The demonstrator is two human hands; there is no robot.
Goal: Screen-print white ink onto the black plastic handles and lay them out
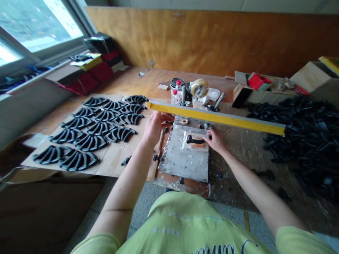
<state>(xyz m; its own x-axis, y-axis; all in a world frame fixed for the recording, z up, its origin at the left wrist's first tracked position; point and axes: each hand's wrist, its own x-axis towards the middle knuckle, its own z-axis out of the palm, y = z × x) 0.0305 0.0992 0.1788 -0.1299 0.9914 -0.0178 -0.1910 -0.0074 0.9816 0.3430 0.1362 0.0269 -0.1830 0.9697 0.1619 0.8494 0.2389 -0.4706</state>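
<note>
A curved black plastic handle (195,140) lies across a light-coloured holder on a grey metal plate (182,164). My right hand (215,141) is at the handle's right end, with thumb and fingertips closed on it. My left hand (155,127) is over the plate's far left corner, its fingers stretched out and slightly apart, and I see nothing held in it. A yellow-faced bar (217,118) runs above and beyond both hands, hiding part of the bench behind it.
Fanned rows of black handles (90,141) cover cardboard (113,164) on the left. A large heap of black handles (304,148) fills the right side. Behind the bar stand red-capped bottles (174,97) and a tape roll (200,88). An open carton (265,97) sits back right.
</note>
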